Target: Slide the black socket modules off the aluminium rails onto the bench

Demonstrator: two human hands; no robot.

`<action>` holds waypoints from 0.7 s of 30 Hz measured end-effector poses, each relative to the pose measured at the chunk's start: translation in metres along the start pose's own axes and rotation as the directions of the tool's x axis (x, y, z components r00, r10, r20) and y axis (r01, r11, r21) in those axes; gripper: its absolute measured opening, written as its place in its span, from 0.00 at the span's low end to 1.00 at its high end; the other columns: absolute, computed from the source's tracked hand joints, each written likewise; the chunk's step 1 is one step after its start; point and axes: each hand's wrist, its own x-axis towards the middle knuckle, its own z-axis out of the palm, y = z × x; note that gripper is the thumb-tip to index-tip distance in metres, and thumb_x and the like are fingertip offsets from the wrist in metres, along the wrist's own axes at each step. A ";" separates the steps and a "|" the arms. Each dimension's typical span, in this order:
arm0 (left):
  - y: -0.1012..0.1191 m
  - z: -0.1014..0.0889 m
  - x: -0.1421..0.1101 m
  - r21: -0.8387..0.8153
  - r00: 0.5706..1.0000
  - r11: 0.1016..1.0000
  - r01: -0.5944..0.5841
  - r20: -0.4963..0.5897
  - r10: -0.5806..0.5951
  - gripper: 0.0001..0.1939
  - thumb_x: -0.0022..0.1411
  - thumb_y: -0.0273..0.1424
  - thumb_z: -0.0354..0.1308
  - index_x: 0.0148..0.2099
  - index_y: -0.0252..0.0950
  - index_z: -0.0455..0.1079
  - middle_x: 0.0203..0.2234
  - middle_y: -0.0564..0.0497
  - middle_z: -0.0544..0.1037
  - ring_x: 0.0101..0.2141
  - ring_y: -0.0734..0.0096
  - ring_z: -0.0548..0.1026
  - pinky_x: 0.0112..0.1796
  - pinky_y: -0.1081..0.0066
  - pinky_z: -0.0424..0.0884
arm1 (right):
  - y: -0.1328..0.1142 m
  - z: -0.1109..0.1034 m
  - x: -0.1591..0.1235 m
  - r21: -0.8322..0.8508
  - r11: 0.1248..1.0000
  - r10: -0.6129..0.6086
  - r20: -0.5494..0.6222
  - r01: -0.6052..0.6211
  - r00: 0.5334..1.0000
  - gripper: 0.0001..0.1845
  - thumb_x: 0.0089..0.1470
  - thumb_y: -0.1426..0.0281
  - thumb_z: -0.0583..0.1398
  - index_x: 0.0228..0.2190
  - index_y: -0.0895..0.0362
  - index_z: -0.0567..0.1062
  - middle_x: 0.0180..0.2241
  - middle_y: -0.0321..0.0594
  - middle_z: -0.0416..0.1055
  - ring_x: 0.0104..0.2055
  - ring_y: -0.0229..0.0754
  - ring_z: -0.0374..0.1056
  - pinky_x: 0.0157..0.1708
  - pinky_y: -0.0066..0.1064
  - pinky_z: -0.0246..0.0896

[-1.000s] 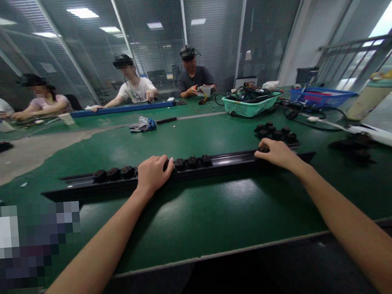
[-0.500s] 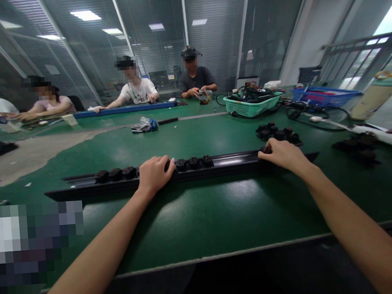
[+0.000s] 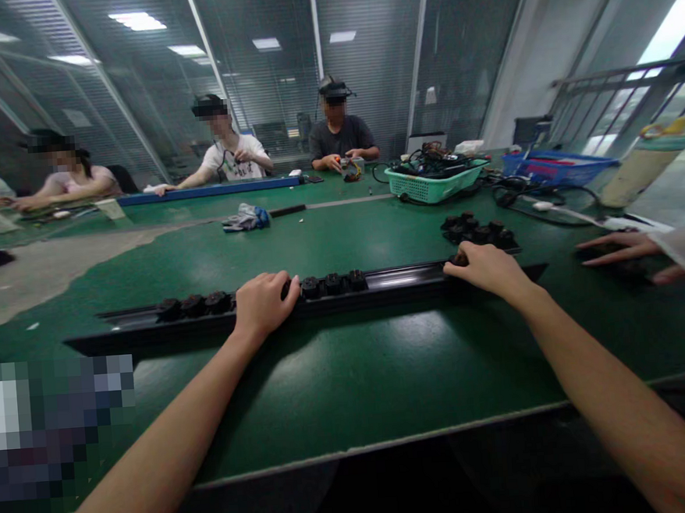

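Note:
A long black channel rail [image 3: 406, 276] lies crosswise on the green table in front of me. Several black socket modules [image 3: 333, 283] sit in it, left of centre on both sides of my left hand. My left hand [image 3: 264, 307] is curled over the rail, its fingers closed around a module mostly hidden beneath them. At the rail's right part, my right hand [image 3: 487, 271] pinches another dark module [image 3: 458, 259] between thumb and fingers. Between that piece and the row, a stretch of bare channel shows.
More black modules [image 3: 477, 230] lie behind the rail at right. A co-worker's hand [image 3: 623, 248] reaches over dark pieces at far right. Further back are a green basket [image 3: 431, 185] of cables, a blue basket [image 3: 553, 165], a glove [image 3: 246, 217] and a long blue bar [image 3: 214, 190].
A co-worker's hand has come in over the dark pieces at far right. The view has shifted slightly; both my hands keep their places on the rail.

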 end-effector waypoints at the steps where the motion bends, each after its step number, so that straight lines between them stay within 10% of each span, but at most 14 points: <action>1: 0.000 0.000 0.000 -0.001 1.000 1.000 0.001 0.000 -0.001 0.27 0.74 0.46 0.40 0.38 0.37 0.76 0.33 0.44 0.82 0.35 0.58 0.78 0.30 0.65 0.59 | -0.001 0.000 0.000 -0.005 1.000 -0.005 0.005 0.005 1.000 0.24 0.59 0.49 0.56 0.41 0.57 0.74 0.40 0.54 0.78 0.43 0.59 0.75 0.37 0.41 0.64; 21: 0.001 0.000 0.000 -0.015 1.000 1.000 0.007 -0.002 -0.007 0.27 0.74 0.46 0.40 0.38 0.37 0.76 0.32 0.43 0.81 0.34 0.58 0.77 0.30 0.66 0.57 | 0.010 -0.002 0.003 -0.023 0.999 0.047 0.026 -0.046 0.999 0.25 0.60 0.49 0.55 0.43 0.57 0.74 0.42 0.55 0.77 0.44 0.59 0.75 0.39 0.41 0.64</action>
